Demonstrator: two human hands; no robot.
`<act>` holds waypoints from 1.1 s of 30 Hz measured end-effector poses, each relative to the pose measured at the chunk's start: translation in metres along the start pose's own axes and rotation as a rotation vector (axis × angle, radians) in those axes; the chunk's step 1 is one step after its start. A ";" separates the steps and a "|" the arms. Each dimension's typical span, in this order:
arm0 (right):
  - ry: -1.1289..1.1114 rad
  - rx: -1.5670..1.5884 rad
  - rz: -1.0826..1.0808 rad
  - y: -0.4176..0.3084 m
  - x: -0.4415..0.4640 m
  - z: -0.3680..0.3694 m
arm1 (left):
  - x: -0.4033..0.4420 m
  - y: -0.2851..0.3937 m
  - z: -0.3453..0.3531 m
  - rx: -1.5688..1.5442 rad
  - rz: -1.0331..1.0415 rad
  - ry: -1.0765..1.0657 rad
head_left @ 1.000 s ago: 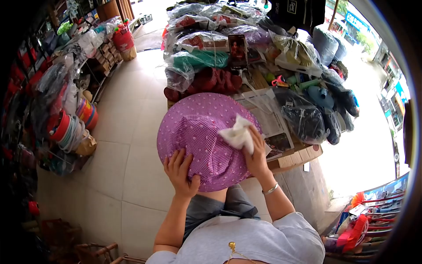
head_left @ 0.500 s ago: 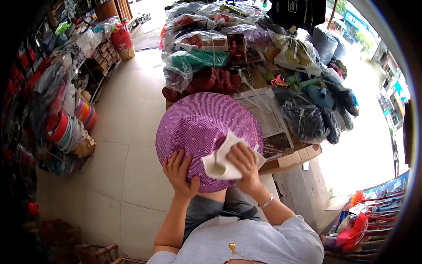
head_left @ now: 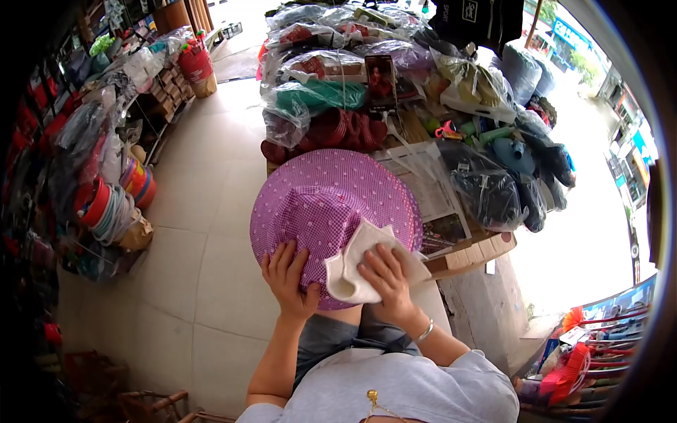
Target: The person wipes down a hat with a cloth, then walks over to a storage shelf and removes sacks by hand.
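Note:
A purple checked sun hat (head_left: 314, 180) with a wide dotted brim lies over my lap, crown up. My left hand (head_left: 291, 278) grips its near left side, thumb and fingers pressed around the fabric. On the near right part of the hat, my right hand (head_left: 390, 282) holds a folded white cloth (head_left: 349, 264) under its fingers. One edge of the cloth curls up, and it covers part of the crown and brim. A bracelet (head_left: 424, 330) circles my right wrist.
Ahead stands a table piled with plastic-wrapped shoes (head_left: 324, 67), dark red slippers (head_left: 328, 134) and a newspaper (head_left: 427, 180). Shelves with bagged goods and red buckets (head_left: 92, 201) line the left. Red-handled tools (head_left: 606, 352) lean at the lower right.
My right hand and the white cloth have slid a little toward me across the hat. My left hand and the hat stay nearly in place.

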State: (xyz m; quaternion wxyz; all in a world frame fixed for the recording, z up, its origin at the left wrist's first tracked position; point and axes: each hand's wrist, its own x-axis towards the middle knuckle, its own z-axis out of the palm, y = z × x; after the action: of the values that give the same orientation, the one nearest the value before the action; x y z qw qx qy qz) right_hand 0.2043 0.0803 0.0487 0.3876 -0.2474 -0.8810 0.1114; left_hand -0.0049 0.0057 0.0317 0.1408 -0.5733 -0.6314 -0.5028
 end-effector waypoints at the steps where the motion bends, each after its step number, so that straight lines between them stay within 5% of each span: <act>1: -0.029 -0.026 -0.025 0.006 0.003 -0.003 | 0.000 0.000 -0.001 -0.001 0.004 -0.003; 7: 0.198 0.265 0.518 0.074 0.024 0.002 | -0.001 -0.002 0.003 0.001 0.016 0.021; 14: 0.033 0.022 0.123 -0.009 0.010 -0.003 | 0.000 0.000 0.001 -0.010 0.009 0.010; 18: 0.021 -0.022 0.039 0.020 0.015 -0.006 | 0.000 -0.001 0.000 -0.002 0.018 0.007; 23: 0.223 0.317 0.603 0.078 0.032 -0.003 | -0.001 -0.002 0.002 0.013 0.019 0.020; 28: 0.151 0.009 0.218 0.042 0.008 0.012 | 0.000 -0.001 0.002 0.002 0.013 0.014; 33: 0.004 -0.029 0.076 0.009 0.007 -0.004 | -0.001 -0.001 -0.001 0.011 0.013 -0.017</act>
State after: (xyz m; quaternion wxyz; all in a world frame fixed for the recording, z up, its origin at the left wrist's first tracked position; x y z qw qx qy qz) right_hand 0.2064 0.0919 0.0520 0.3815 -0.2864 -0.8716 0.1128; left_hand -0.0060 0.0048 0.0309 0.1418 -0.5811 -0.6315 -0.4935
